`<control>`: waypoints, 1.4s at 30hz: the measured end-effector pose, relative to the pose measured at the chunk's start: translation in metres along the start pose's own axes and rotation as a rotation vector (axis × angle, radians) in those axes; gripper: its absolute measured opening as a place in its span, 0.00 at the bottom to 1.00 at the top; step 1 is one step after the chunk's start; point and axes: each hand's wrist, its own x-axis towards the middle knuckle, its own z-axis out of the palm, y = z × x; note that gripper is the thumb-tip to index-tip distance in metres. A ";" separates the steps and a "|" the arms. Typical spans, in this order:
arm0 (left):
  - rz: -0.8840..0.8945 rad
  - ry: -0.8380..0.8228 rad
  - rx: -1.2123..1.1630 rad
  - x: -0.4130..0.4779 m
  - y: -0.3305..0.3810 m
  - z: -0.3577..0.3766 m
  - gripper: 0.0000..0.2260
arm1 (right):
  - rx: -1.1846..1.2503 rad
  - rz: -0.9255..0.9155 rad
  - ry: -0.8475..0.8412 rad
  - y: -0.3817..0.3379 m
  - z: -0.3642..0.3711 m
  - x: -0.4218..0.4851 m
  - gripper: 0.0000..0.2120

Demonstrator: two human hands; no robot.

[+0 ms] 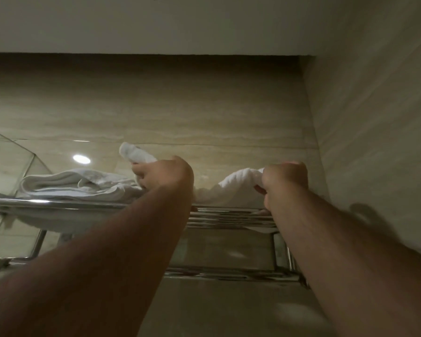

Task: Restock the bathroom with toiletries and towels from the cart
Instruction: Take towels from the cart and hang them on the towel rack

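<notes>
**Two hands hold a white towel up on the shiny rack**

Both bare arms reach up high. The left hand (164,173) and the right hand (283,182) each grab one end of a soft, fluffy white towel (238,182). The fingers (139,171) of both hands are curled tight around the cloth. One bunched end pokes up past the left hand. The middle of the towel sags down onto the top of the shiny silver metal towel rack (229,216), which is made of smooth round bars. Just to the left on the same rack lies another white towel, folded flat and a bit rumpled (78,184). Behind is a smooth tan stone wall (156,105) with wavy stripes. A clear glass panel (7,154) stands at the left.
</notes>
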 end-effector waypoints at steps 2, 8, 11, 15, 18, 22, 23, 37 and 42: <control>0.006 0.024 0.070 -0.007 0.002 0.000 0.35 | -0.189 -0.092 0.029 -0.001 -0.001 -0.008 0.22; 0.137 -0.049 0.182 -0.009 -0.001 -0.022 0.46 | -0.712 -0.237 0.025 -0.007 -0.018 -0.037 0.28; 0.230 -0.085 0.272 -0.009 0.001 -0.039 0.49 | -1.004 -0.371 0.022 -0.001 -0.026 -0.052 0.26; 0.549 -0.132 0.686 -0.010 -0.001 -0.059 0.44 | -1.070 -0.672 0.013 0.002 -0.026 -0.068 0.17; 0.909 -0.214 0.984 -0.010 -0.005 -0.068 0.34 | -0.961 -0.813 -0.166 0.007 -0.022 -0.083 0.11; 0.966 -0.507 1.039 -0.013 -0.006 -0.072 0.19 | -0.968 -0.817 -0.261 0.019 -0.026 -0.085 0.17; 0.959 -0.566 1.106 -0.016 -0.007 -0.073 0.14 | -0.993 -0.801 -0.252 0.021 -0.029 -0.082 0.19; 0.835 -0.705 1.135 -0.020 -0.013 -0.059 0.21 | -1.017 -0.690 -0.162 0.027 -0.043 -0.054 0.22; 1.038 -0.361 1.416 -0.012 -0.019 -0.086 0.18 | -1.047 -0.727 -0.163 0.026 -0.051 -0.049 0.19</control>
